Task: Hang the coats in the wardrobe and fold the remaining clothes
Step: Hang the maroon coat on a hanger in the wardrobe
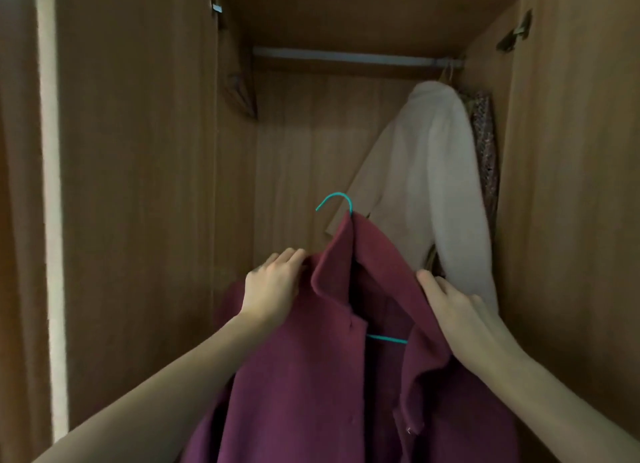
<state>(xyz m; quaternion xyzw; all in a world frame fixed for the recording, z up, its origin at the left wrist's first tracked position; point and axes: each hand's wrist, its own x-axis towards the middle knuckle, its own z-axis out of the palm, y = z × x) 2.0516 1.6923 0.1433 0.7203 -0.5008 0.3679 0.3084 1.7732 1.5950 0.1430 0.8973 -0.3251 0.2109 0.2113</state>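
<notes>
A burgundy coat (311,376) sits on a teal hanger (337,199) whose hook sticks up above the collar; a bit of its bar shows inside the open front. My left hand (273,286) grips the coat's left shoulder beside the collar. My right hand (453,310) grips the right shoulder and lapel. I hold the coat up inside the open wooden wardrobe (138,185), well below the metal rail (346,56). A cream coat (440,172) hangs on the rail at the far right.
Behind the cream coat hangs a patterned garment (486,151) against the right wall. The rail's left and middle stretch carries nothing. Both wardrobe doors stand open, with hinges (516,30) at the upper corners.
</notes>
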